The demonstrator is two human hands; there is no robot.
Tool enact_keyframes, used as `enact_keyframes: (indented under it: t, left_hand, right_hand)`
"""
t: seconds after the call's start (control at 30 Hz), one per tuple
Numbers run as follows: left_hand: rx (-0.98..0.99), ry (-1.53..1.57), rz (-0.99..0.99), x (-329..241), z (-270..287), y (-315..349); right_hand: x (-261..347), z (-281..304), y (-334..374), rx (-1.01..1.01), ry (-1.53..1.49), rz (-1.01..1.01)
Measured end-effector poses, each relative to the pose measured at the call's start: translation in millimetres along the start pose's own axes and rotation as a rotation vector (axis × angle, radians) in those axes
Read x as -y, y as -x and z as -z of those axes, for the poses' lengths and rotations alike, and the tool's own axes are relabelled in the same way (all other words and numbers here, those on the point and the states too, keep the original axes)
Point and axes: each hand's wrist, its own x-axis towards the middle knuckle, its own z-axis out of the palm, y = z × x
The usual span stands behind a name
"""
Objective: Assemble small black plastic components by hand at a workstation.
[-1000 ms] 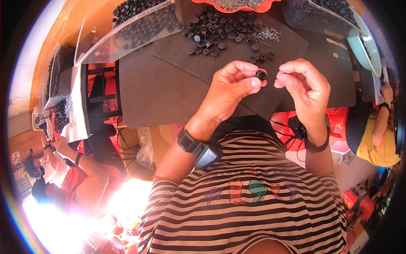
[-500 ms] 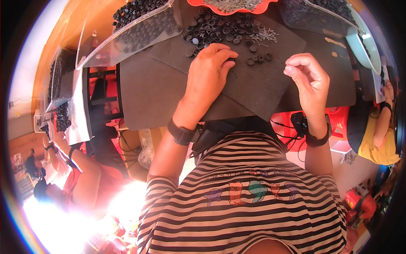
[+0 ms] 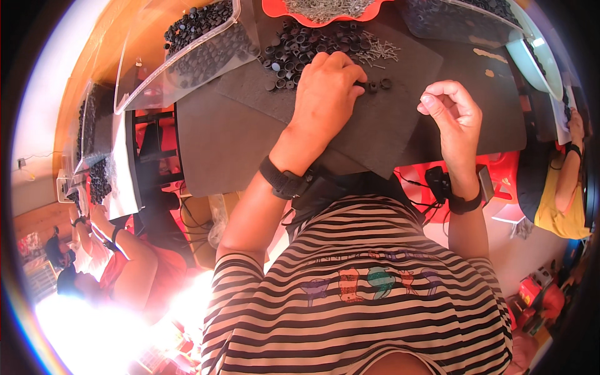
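Note:
My left hand [image 3: 326, 90] is over the dark mat, just in front of a heap of small black round caps [image 3: 312, 40]. Its thumb and forefinger close on a small black cap [image 3: 361, 84], mostly hidden by the fingers. Beside those fingertips lie a few loose caps [image 3: 384, 82]. Farther right, my right hand [image 3: 455, 115] is held above the mat, thumb and forefinger pinched together. Whatever it pinches, if anything, is too small to make out. A little pile of metal screws [image 3: 380, 51] rests at the right edge of the heap.
A red scalloped bowl [image 3: 306, 20] full of screws stands at the far edge. Clear bins of black caps flank it, one at the left [image 3: 206, 56] and one at the right [image 3: 462, 25]. A pale green basin [image 3: 531, 69] is farther right. Other people work at both sides.
My left hand has moved to the right, toward the loose caps, and now covers some of them. My right hand stays pinched at nearly the same place. The view has shifted slightly.

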Motion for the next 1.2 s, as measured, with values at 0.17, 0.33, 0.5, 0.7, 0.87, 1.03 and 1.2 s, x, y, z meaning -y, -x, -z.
enact_keyframes:
  t: [0.17,0.33,0.5,0.7,0.87,1.03,1.2]
  left_hand:
    - [-0.05,0.062,-0.014,1.8,4.8,-4.9]
    - [-0.049,0.054,0.005,2.7,12.7,-0.2]
    - [0.003,0.938,0.464,-15.1,31.1,7.7]
    - [-0.033,1.466,0.595,-19.3,26.5,29.8]
    - [-0.131,1.163,0.458,-33.8,30.6,29.1]
    - [-0.137,0.967,0.368,-33.5,32.2,31.8]
    - [-0.074,0.864,0.314,-34.7,35.0,33.3]
  right_hand:
    - [-4.7,2.9,-1.1,-0.011,-0.037,0.013]
    - [1.1,-0.7,-5.1,0.0,-0.106,-0.016]
    - [9.1,-8.1,-5.1,0.033,-0.139,-0.03]
    - [23.0,-31.1,-5.9,0.117,-0.17,-0.014]
    - [22.4,-40.1,-6.8,0.2,-0.101,0.123]
    - [24.0,-45.5,-7.7,0.21,-0.004,0.194]
    - [27.7,-45.9,-8.0,0.256,0.105,0.242]
